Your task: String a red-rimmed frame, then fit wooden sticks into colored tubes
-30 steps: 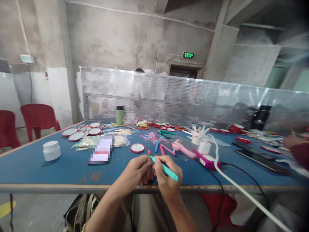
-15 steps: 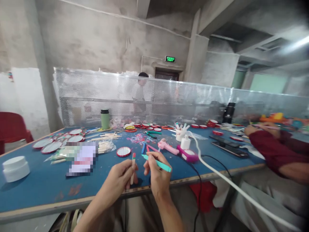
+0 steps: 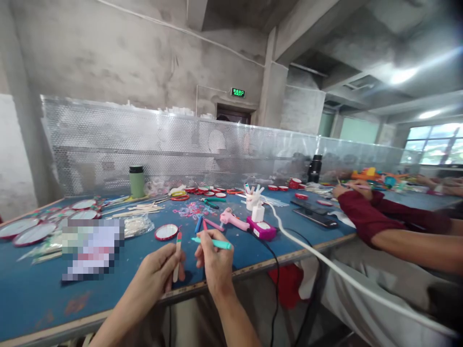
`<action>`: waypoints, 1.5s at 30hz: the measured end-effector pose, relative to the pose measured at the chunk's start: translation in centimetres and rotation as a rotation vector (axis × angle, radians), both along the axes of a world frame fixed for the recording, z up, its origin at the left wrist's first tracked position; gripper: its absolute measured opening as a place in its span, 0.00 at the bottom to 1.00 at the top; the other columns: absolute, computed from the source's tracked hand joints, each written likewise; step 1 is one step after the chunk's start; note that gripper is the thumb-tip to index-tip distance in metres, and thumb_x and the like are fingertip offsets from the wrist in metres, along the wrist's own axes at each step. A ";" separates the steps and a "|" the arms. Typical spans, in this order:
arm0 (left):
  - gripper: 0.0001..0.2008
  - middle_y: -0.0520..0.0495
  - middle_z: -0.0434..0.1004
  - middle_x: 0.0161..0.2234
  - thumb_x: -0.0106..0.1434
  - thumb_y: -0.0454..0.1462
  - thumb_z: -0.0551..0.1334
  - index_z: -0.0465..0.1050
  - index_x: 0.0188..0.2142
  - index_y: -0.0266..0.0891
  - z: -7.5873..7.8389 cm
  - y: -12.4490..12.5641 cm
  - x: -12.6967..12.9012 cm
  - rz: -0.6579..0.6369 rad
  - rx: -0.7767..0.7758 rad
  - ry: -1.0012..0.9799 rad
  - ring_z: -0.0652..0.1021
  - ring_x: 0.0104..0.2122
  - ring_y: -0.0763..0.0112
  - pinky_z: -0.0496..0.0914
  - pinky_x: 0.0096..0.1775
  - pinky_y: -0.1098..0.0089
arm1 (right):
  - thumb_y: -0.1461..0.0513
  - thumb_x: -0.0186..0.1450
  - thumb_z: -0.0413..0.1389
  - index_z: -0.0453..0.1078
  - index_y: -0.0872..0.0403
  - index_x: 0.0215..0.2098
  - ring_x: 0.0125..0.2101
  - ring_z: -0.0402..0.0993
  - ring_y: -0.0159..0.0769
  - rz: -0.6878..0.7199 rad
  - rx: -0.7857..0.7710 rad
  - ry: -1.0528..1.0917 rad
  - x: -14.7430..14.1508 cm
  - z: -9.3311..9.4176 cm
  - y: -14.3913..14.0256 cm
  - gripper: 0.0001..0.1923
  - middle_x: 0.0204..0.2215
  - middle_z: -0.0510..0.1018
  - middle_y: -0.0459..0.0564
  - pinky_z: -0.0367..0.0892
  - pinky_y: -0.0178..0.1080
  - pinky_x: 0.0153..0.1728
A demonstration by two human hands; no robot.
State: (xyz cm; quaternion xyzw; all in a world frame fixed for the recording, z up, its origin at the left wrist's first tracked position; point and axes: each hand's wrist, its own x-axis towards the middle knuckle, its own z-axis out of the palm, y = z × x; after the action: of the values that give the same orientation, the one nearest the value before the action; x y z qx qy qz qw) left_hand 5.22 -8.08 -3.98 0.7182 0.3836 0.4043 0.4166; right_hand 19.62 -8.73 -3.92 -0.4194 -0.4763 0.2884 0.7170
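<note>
Pinched in my left hand [image 3: 164, 267] is a wooden craft stick [image 3: 177, 262], held upright, its top end coloured red and green. My right hand [image 3: 216, 262] grips a turquoise marker [image 3: 213, 243] like a pen, its tip pointing left toward the stick but apart from it. Just beyond my hands lie a blue marker [image 3: 198, 224], a pink marker [image 3: 214, 224] and a small round red-rimmed mirror-like disc [image 3: 167, 232]. A pink hot glue gun [image 3: 234, 219] rests behind my right hand.
Several red-rimmed discs [image 3: 36, 233] and a bag of sticks [image 3: 135, 225] lie left. A magenta power block [image 3: 261, 228] trails a white cable [image 3: 311, 249] across the right. Behind stand a green bottle [image 3: 136, 182] and a cup of markers [image 3: 254, 200]. A co-worker's maroon sleeve [image 3: 356, 212] is at right.
The view has turned to the right, so table things appear further left. Both hands keep their hold on the stick and marker, with the marker still close to the stick.
</note>
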 end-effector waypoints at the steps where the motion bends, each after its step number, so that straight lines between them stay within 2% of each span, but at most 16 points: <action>1: 0.28 0.51 0.71 0.21 0.63 0.59 0.53 0.70 0.30 0.36 0.0 0.0 0.0 -0.001 -0.012 -0.009 0.64 0.17 0.77 0.57 0.20 0.77 | 0.53 0.65 0.55 0.71 0.56 0.29 0.11 0.62 0.24 0.000 -0.003 0.002 0.0 0.0 0.0 0.15 0.14 0.69 0.39 0.58 0.26 0.13; 4: 0.28 0.50 0.73 0.23 0.61 0.60 0.54 0.70 0.33 0.36 -0.2 0.1 -0.1 -0.004 -0.036 -0.040 0.63 0.16 0.78 0.55 0.19 0.77 | 0.53 0.65 0.54 0.70 0.56 0.28 0.11 0.61 0.23 0.003 -0.003 0.004 -0.1 -0.1 -0.1 0.15 0.14 0.68 0.39 0.57 0.26 0.13; 26: 0.26 0.52 0.70 0.20 0.63 0.58 0.55 0.70 0.30 0.37 0.2 -0.5 -0.4 -0.003 -0.027 -0.020 0.60 0.16 0.80 0.52 0.19 0.77 | 0.55 0.66 0.52 0.71 0.55 0.30 0.13 0.62 0.25 -0.062 0.054 -0.112 -0.3 -0.2 -0.3 0.14 0.15 0.68 0.40 0.59 0.27 0.15; 34: 0.26 0.52 0.72 0.20 0.61 0.59 0.56 0.70 0.34 0.37 0.2 -0.3 -0.2 0.010 -0.070 -0.052 0.60 0.14 0.80 0.52 0.17 0.77 | 0.53 0.66 0.52 0.69 0.54 0.30 0.13 0.60 0.26 -0.080 0.031 -0.079 -0.5 -0.3 -0.5 0.14 0.15 0.67 0.39 0.58 0.28 0.15; 40: 0.24 0.51 0.73 0.20 0.59 0.57 0.60 0.70 0.32 0.36 0.2 -0.4 -0.3 0.057 -0.073 -0.173 0.62 0.13 0.80 0.53 0.17 0.78 | 0.54 0.68 0.51 0.65 0.53 0.28 0.18 0.63 0.27 -0.164 0.161 -0.303 -0.5 -0.5 -0.5 0.14 0.18 0.66 0.41 0.62 0.29 0.21; 45: 0.23 0.52 0.73 0.20 0.58 0.55 0.62 0.71 0.33 0.36 0.0 -0.1 0.0 0.158 -0.042 -0.319 0.63 0.13 0.81 0.54 0.16 0.79 | 0.53 0.69 0.50 0.68 0.53 0.30 0.15 0.60 0.26 -0.150 0.123 -0.274 -0.3 -0.8 -0.2 0.15 0.17 0.66 0.40 0.60 0.29 0.17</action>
State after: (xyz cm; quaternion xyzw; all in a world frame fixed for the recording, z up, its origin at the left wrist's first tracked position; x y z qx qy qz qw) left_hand 5.18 -8.18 -3.99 0.6038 0.3762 0.5365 0.4540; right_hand 19.31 -8.94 -4.71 -0.4444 -0.5537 0.1446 0.6892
